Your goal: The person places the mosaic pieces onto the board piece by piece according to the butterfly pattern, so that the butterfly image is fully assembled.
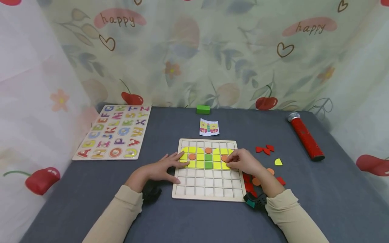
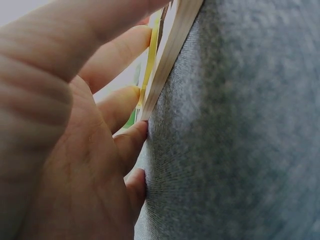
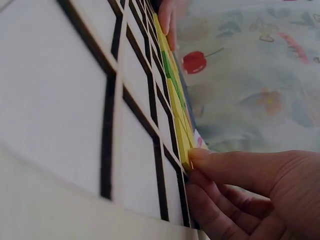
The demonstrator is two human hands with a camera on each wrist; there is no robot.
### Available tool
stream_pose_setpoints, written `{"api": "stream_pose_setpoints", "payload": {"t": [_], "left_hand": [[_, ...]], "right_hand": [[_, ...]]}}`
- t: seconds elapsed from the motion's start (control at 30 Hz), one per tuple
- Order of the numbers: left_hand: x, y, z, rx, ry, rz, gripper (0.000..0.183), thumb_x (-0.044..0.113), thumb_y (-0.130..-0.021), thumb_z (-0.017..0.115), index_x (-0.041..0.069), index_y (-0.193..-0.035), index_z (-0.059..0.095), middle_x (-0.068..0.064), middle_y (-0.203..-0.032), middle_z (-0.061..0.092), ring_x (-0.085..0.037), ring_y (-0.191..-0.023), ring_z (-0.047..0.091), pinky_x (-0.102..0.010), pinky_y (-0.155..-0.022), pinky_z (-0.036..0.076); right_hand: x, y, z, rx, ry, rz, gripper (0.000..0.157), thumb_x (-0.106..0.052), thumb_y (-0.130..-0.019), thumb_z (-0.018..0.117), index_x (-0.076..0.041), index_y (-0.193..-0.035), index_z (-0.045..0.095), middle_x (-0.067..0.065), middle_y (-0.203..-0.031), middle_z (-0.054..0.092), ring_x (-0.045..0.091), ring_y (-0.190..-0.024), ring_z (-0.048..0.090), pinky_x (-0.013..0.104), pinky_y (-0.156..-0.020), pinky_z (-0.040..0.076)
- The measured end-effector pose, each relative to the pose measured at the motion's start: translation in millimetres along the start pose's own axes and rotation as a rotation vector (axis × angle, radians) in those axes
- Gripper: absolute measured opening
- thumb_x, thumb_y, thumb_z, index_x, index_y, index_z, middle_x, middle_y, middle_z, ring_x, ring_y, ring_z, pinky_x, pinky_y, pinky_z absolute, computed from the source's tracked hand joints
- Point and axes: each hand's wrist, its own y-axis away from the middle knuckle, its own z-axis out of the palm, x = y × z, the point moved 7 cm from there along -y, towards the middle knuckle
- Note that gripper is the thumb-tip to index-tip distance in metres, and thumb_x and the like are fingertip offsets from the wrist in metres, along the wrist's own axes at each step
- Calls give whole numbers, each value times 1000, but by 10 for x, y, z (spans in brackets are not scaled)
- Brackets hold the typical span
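A pale wooden grid board (image 1: 197, 191) lies flat on the table, its upper rows holding yellow tiles (image 1: 200, 157), green squares (image 1: 208, 161) and orange discs (image 1: 208, 150). My left hand (image 1: 161, 167) rests spread on the board's left side; in the left wrist view, fingertips (image 2: 131, 95) touch the edge of a yellow piece and the wooden rim. At the right end of the tiled rows my right hand (image 1: 244, 162) pinches a yellow tile (image 3: 184, 142), thumb on top and fingers curled beside it. The hand partly hides that corner of cells.
Loose red pieces (image 1: 266, 151), a yellow quarter piece (image 1: 278, 162) and orange discs lie right of the board, some under the right forearm. Behind it are a pattern card (image 1: 209, 131) and a green block (image 1: 203, 109). An alphabet board (image 1: 112, 135) lies left, a red microphone (image 1: 307, 138) right.
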Motion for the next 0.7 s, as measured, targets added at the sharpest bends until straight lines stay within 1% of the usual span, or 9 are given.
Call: {"api": "stream_pose_setpoints", "payload": {"t": [0.13, 0.3, 0.4, 0.53, 0.7], "left_hand": [[-3, 5, -1, 4, 1, -3, 74, 37, -80, 71, 21, -144, 37, -8, -158, 7, -32, -146, -2, -55, -115, -5], [2, 4, 2, 2, 4, -1, 74, 36, -80, 71, 21, -144, 37, -9, -158, 7, -32, -145, -2, -55, -114, -5], [-6, 3, 7, -2, 6, -3, 74, 37, -80, 71, 21, -144, 37, -9, -158, 7, -32, -145, -2, -55, -115, -5], [-17, -1, 8, -5, 2, -1, 75, 38, -80, 71, 22, -144, 36, -8, -158, 6, -32, -145, -2, -55, -115, -6], [-32, 0, 1, -3, -1, -5, 75, 38, -80, 71, 24, -144, 36, -7, -158, 6, -31, -146, -3, -54, -115, -6]], "right_hand": [[-22, 16, -12, 8, 16, -11, 12, -10, -83, 69, -3, -93, 72, 9, -92, 69, 12, -75, 59, 25, -64, 49], [73, 44, -106, 9, -36, 37, 20, -15, -84, 69, -3, -99, 71, 11, -98, 69, 14, -79, 61, 26, -69, 51], [185, 85, -232, 38, -69, 89, 24, -18, -85, 69, -3, -103, 70, 12, -102, 68, 15, -82, 61, 26, -72, 51], [327, 182, -460, 85, -62, 130, 30, -22, -86, 67, -1, -108, 68, 14, -105, 67, 17, -84, 60, 27, -74, 51], [528, 322, -750, 140, -57, 166, 36, -23, -87, 66, 2, -112, 65, 18, -107, 66, 12, -81, 61, 26, -74, 52]]}}
